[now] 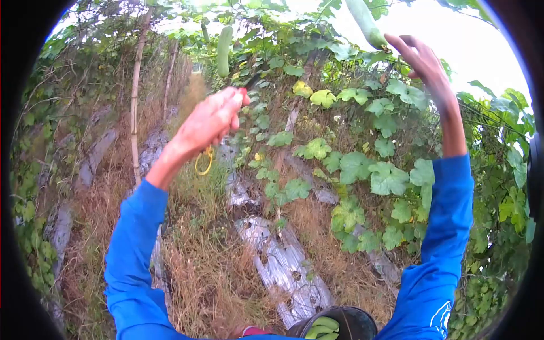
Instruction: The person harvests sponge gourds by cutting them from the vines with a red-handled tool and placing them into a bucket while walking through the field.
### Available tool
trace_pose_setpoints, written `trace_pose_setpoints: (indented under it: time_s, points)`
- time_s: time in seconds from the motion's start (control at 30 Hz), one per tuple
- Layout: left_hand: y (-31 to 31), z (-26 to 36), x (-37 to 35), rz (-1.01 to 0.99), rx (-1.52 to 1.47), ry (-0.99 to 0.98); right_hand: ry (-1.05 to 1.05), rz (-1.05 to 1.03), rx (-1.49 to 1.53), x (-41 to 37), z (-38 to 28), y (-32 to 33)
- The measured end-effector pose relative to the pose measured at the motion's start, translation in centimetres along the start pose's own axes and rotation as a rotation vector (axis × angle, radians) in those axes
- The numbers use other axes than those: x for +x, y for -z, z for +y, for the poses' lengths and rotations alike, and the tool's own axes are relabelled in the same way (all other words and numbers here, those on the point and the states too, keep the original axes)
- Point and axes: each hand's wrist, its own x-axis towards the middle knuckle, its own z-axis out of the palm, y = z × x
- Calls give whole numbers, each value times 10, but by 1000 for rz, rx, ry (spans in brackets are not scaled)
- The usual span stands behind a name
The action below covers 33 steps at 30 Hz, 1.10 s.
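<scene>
My left hand (209,120) is closed around a red-handled cutting tool (252,83) with a dark blade pointing up and to the right. A yellow loop (204,161) hangs below that fist. Just above the blade, a pale green gourd (224,52) hangs from the vines. Raised at the upper right, my right hand (420,59) has its fingers stretched out, fingertips right at the lower end of a larger gourd (365,22). The top of that gourd runs out of view.
Leafy vines (390,177) cover the trellis on the right and overhead. A wooden pole (136,96) stands at the left. A dark bucket (358,322) with green gourds (323,327) is below me. Dry grass and silvery plastic sheeting (292,275) cover the ground.
</scene>
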Motion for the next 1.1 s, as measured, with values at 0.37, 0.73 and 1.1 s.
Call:
trace_pose_setpoints:
  time_s: [0.37, 0.73, 1.1]
  points:
    - [5, 19, 233, 201, 470, -478, -116, -121, -337, 152, 86, -45]
    - [-57, 80, 372, 309, 355, -756, -432, -110, 53, 104, 94, -53]
    - [-70, 92, 418, 400, 366, -931, -448, 51, -3, 118, 103, -96]
